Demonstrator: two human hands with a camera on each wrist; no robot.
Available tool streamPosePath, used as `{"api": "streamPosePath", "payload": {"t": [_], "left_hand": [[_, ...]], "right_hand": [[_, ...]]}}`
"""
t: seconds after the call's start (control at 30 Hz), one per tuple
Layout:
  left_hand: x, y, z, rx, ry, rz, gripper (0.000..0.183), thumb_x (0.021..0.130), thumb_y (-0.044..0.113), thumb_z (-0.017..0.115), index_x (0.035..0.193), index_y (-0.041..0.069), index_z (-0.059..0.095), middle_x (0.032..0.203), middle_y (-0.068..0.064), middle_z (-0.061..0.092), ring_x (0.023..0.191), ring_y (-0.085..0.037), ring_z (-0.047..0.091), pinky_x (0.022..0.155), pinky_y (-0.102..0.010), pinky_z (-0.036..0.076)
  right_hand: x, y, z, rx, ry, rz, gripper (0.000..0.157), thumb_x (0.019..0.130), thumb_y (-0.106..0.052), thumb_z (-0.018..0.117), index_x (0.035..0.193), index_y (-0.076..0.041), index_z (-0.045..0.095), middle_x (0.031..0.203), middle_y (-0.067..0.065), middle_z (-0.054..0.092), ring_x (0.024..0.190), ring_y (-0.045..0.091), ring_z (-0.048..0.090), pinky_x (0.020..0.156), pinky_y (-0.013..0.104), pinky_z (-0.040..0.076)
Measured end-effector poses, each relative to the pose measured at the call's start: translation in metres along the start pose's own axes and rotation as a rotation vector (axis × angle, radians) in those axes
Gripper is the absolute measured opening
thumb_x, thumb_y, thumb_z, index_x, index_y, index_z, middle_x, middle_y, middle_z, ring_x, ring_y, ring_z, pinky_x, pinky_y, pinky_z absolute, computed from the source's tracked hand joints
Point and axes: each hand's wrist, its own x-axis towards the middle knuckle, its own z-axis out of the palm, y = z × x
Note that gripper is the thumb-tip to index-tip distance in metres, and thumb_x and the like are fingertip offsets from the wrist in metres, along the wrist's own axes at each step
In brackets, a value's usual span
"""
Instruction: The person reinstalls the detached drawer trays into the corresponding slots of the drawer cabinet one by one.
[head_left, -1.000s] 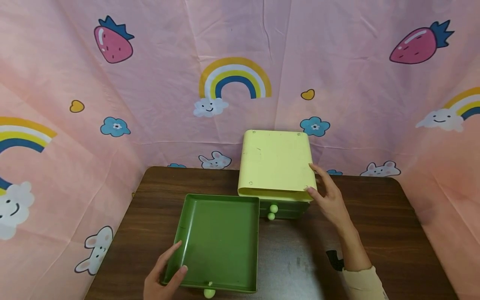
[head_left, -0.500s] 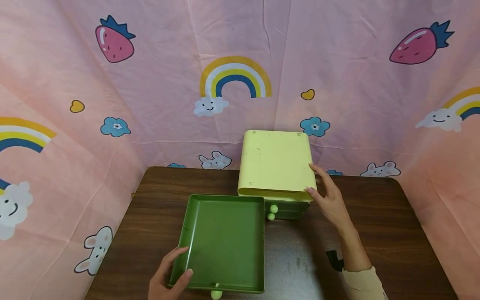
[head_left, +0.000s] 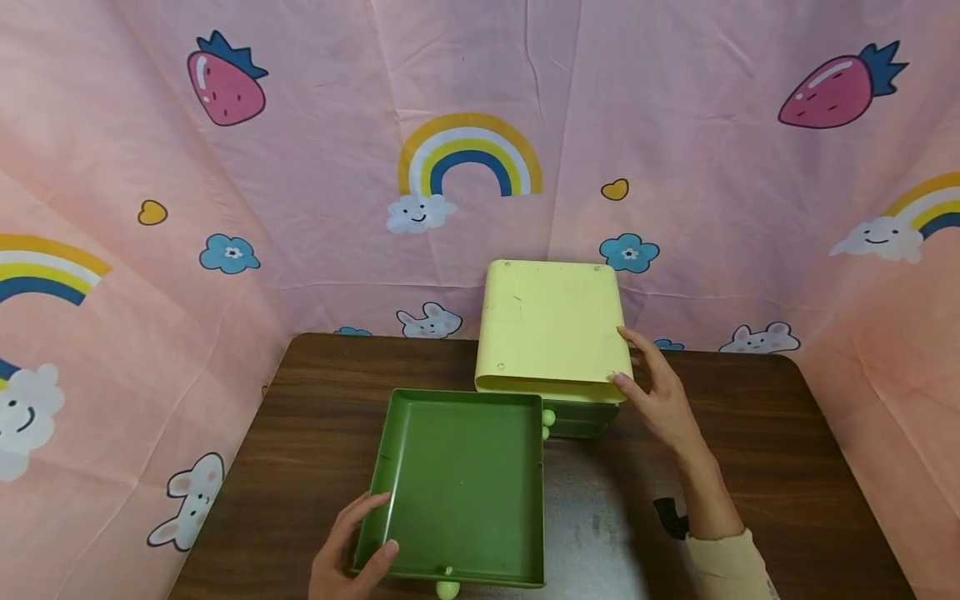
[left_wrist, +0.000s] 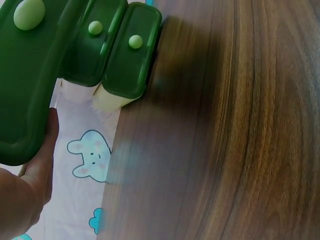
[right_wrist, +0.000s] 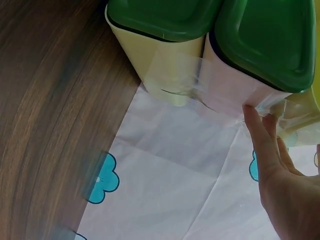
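A shallow green drawer (head_left: 465, 483) with a round light-green knob (head_left: 447, 590) hangs raised above the table, its inside bare. My left hand (head_left: 348, 550) grips its left wall near the front corner. Behind stands a drawer cabinet; its pale yellow top section (head_left: 555, 321) has an open front slot. Below that slot, the left wrist view shows two green drawer fronts (left_wrist: 132, 65) in place, each with a knob. My right hand (head_left: 663, 408) rests its extended fingers against the cabinet's right side. The right wrist view shows these fingers (right_wrist: 262, 135) touching the casing.
Dark wood table (head_left: 322, 400) lies under everything. Pink printed cloth (head_left: 480, 75) hangs behind and at both sides, close to the cabinet's back. A small black patch (head_left: 670, 517) lies beside the right forearm. Clear tape (right_wrist: 185, 85) sticks to the cabinet's side.
My left hand has carried the green drawer to the right, and it now hides more of the lower knobs and drawer fronts. The right hand and cabinet have stayed put.
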Motion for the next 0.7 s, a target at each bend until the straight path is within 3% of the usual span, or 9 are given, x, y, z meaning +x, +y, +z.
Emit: {"api": "streamPosePath", "payload": {"t": [0.07,0.2,0.33,0.57,0.7], "left_hand": [[0.000,0.001,0.002,0.008,-0.010,-0.001,0.053,0.079,-0.016,0.070,0.130,-0.005,0.060,0.134,-0.009,0.058,0.130,-0.005,0.046,0.104,-0.016,0.032],[0.000,0.003,0.006,0.015,-0.025,0.002,0.053,0.080,-0.015,0.069,0.131,-0.004,0.060,0.136,-0.006,0.057,0.129,-0.004,0.046,0.103,-0.016,0.033],[-0.001,0.004,0.010,-0.012,-0.022,-0.005,0.053,0.079,-0.016,0.068,0.130,-0.005,0.060,0.136,-0.004,0.056,0.125,-0.005,0.050,0.100,-0.017,0.038],[-0.001,0.002,0.016,-0.040,-0.022,-0.002,0.054,0.078,-0.017,0.068,0.130,-0.004,0.060,0.135,-0.008,0.056,0.123,-0.008,0.052,0.099,-0.018,0.040],[-0.002,0.001,0.019,-0.038,-0.026,0.000,0.055,0.077,-0.016,0.069,0.129,-0.003,0.060,0.135,-0.006,0.056,0.121,-0.008,0.052,0.098,-0.019,0.041]], "right_hand": [[0.001,0.011,0.000,-0.004,-0.003,0.004,0.062,0.097,-0.001,0.063,0.153,-0.009,0.038,0.152,0.015,0.040,0.119,0.030,0.052,0.096,0.023,0.043],[0.001,0.029,-0.001,0.018,-0.014,0.009,0.064,0.098,-0.003,0.062,0.155,-0.021,0.038,0.154,0.005,0.038,0.120,0.023,0.051,0.101,0.048,0.040],[0.001,0.034,-0.001,0.069,-0.027,-0.014,0.062,0.099,-0.004,0.059,0.154,-0.023,0.038,0.154,0.003,0.038,0.120,0.021,0.050,0.101,0.063,0.036],[0.001,0.034,-0.002,0.078,-0.032,-0.019,0.060,0.099,-0.005,0.057,0.154,-0.022,0.038,0.155,0.002,0.037,0.122,0.025,0.049,0.101,0.065,0.034],[0.001,0.034,-0.002,0.064,-0.034,-0.006,0.060,0.100,-0.006,0.058,0.154,-0.024,0.038,0.155,0.000,0.037,0.123,0.025,0.049,0.103,0.050,0.038]]}}
